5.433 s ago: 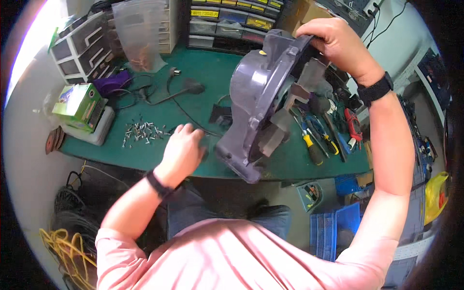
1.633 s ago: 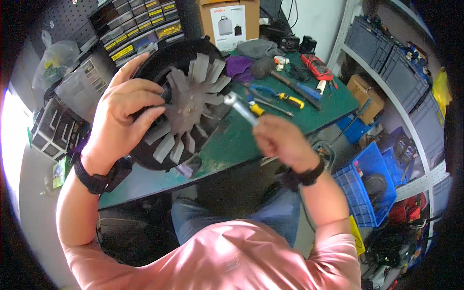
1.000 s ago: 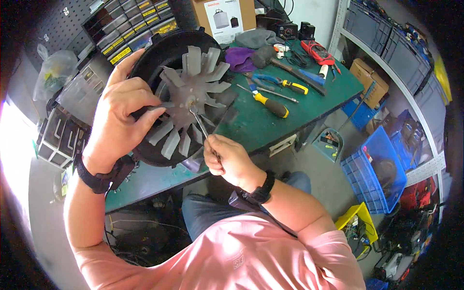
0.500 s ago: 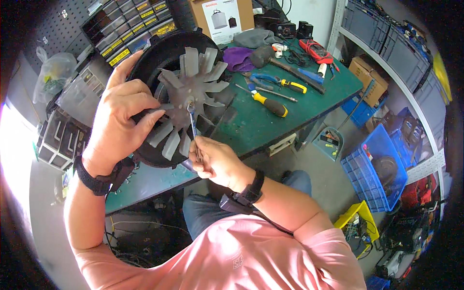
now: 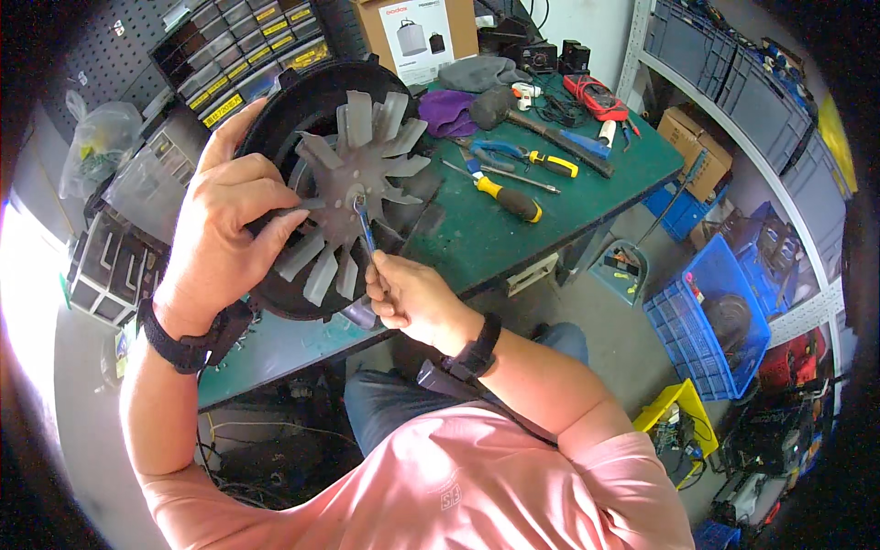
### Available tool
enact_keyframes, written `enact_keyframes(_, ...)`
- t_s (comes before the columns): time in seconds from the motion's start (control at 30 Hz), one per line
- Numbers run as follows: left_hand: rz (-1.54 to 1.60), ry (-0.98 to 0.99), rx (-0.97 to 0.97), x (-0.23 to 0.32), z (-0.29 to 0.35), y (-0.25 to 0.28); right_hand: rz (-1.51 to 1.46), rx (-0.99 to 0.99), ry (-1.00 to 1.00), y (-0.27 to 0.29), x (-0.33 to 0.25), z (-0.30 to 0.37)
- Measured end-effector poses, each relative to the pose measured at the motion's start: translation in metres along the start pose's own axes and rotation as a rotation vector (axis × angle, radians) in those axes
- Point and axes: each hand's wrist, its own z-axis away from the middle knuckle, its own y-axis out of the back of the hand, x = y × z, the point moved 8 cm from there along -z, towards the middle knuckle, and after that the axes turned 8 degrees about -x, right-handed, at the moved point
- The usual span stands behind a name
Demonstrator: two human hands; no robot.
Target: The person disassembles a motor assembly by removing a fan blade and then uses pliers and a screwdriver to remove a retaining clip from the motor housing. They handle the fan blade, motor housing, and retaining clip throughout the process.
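A grey metal fan (image 5: 345,194) with many flat blades sits in a round black housing (image 5: 275,293), tilted up at the table's left end. My left hand (image 5: 225,220) pinches one blade between thumb and fingers, while its index finger lies along the housing rim. In my right hand (image 5: 412,298) is a slim metal wrench (image 5: 366,227), gripped near its lower end. The wrench's head sits at the fan's hub, over the nut or bolt there, which is too small to make out.
On the green table (image 5: 486,243) lie a screwdriver (image 5: 509,198), pliers (image 5: 541,160), a hammer (image 5: 550,133), a purple cloth (image 5: 446,112) and a red meter (image 5: 596,96). Behind stands a cardboard box (image 5: 417,41) beside a drawer cabinet (image 5: 243,55). Blue crates (image 5: 710,321) are at right.
The wrench's handle has swung slightly to the right about the hub, with my right hand moving along. My left hand keeps its pinch on the blade.
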Motion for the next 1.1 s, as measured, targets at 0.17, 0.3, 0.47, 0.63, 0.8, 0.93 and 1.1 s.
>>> enact_keyframes(0.17, 0.003, -0.01, -0.007, 0.002, 0.0, 0.0, 0.073, 0.004, 0.041, -0.006, -0.006, 0.005)
enact_keyframes(0.3, 0.002, -0.027, -0.009, 0.001, -0.001, 0.0, 0.134, 0.009, 0.019, 0.01, -0.016, 0.001)
enact_keyframes(0.47, 0.007, -0.001, 0.02, 0.001, -0.001, 0.002, 0.257, 0.074, -0.014, 0.011, -0.021, 0.001)
enact_keyframes(0.63, -0.034, -0.013, -0.009, 0.002, -0.002, 0.001, 0.371, 0.039, -0.013, 0.018, -0.027, -0.002)
enact_keyframes(0.8, -0.067, -0.027, -0.038, 0.006, -0.004, 0.0, 0.749, 0.119, 0.061, 0.01, -0.039, 0.002)
enact_keyframes(0.93, -0.078, -0.046, 0.008, 0.006, -0.003, 0.001, 1.112, 0.203, 0.363, 0.005, -0.052, 0.01)
enact_keyframes(1.1, -0.097, -0.061, 0.012, 0.008, -0.004, 0.001, 1.309, 0.246, 0.7, -0.012, -0.066, 0.026)
